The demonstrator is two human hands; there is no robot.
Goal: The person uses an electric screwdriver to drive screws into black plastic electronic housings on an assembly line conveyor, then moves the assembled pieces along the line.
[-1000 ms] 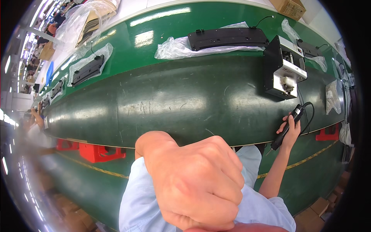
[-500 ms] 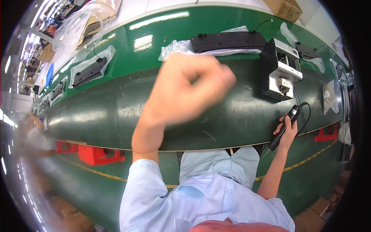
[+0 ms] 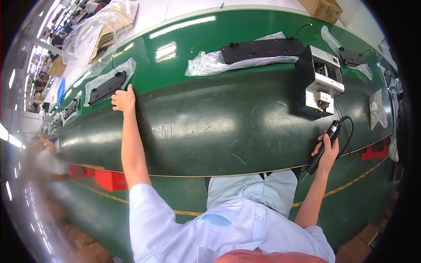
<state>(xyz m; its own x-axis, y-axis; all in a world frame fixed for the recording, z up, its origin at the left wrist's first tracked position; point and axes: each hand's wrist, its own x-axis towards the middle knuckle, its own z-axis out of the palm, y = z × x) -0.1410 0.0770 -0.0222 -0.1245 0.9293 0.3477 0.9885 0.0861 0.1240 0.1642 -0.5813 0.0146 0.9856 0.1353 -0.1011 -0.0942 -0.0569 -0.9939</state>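
- Here's the step in hand, as I judge it: a reach for the black panel [image 3: 106,89] on your left, with the tool parked in your other hand.
- That panel lies slantwise on its clear plastic wrap [image 3: 129,66], up on the bright green strip [image 3: 175,72] beyond the dark work surface [image 3: 188,147].
- Your left hand [image 3: 123,101] is right at the panel's near end, arm stretched long, thumb parted from loosely bent fingers, nothing seen in the grasp; whether the fingertips touch the panel, I can't tell.
- And your right hand [image 3: 329,152]? Wrapped around a black electric screwdriver [image 3: 335,129], bit slanting down and left past the table's front edge, cable [image 3: 350,132] looping beside it.
- The next move, I'd say, calls for your left fingers to get a firm hold on the panel's edge, clear of that loose wrap, while the right keeps the bit well away.
- Just beyond your right hand stands the black-and-silver machine [image 3: 326,83], touched by neither hand.
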